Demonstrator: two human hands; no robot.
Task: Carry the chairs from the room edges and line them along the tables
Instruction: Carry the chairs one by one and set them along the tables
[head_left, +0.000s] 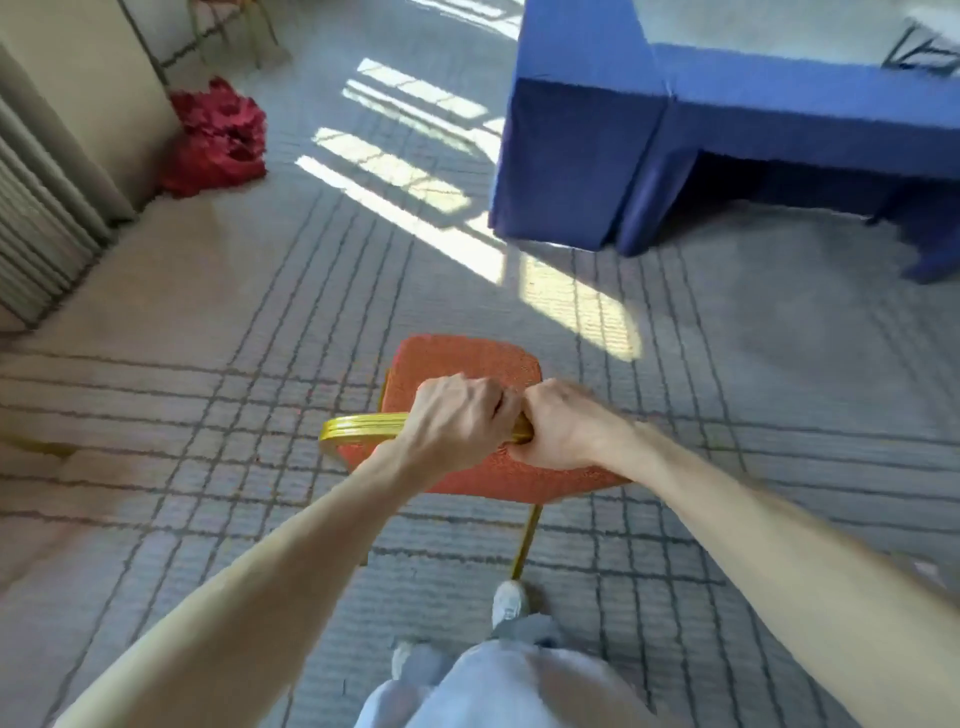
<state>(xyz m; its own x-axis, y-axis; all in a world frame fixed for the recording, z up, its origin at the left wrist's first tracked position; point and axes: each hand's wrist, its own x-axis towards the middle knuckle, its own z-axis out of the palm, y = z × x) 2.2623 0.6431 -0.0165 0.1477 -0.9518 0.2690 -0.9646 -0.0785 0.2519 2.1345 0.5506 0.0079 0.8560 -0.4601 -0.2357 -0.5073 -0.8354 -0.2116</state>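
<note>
1. We hold one chair (467, 364) by its gold rail (358, 428); the left hand (457, 415) and the right hand (566, 426) are both clenched round that rail, knuckles up, touching each other at its right part; the rail's left end juts free.
2. The chair is just in front of us over the carpet (727, 415), its orange seat pointing away from us; one gold leg (527, 540) slants down toward our shoe (509, 603); we cannot tell whether the legs touch the floor.
3. The relation that matters: the tables (582, 156) lie ahead and to the right of the chair, well apart from it; the rail's long axis runs left to right across us; the right hand is the nearer to the tables; so we judge that the coming move calls for going forward and rightward, then turning the seat toward the blue cloth.
4. Count: one chair in hand; two hands on it; two blue-draped tables meeting at a corner; one red heap (218, 140) by the left wall; gold legs (234, 26) at the top left may be a second chair, too blurred to say.
</note>
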